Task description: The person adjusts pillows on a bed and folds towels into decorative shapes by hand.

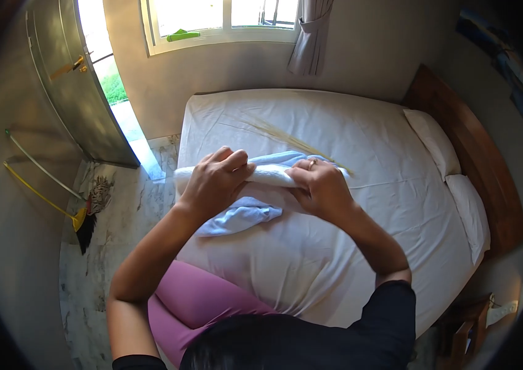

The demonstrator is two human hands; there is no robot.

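A white folded cloth (271,176), towel-like, is stretched between my two hands above the bed. My left hand (215,179) is closed around its left part, fingers curled over the top edge. On the other side my right hand (323,187), with a ring on one finger, pinches the cloth near its right end. A light blue cloth (237,221) lies crumpled on the bed just below, and more pale blue fabric shows behind the white one. Past my right hand, a bundle of thin straw-coloured sticks (295,143) rests on the sheet.
The bed (372,240) has a white sheet, two pillows (431,142) and a wooden headboard (490,166) at right. A yellow-handled broom (42,191) and a mop (98,196) lean at left near the partly open door (67,74). A green object (183,35) sits on the window sill.
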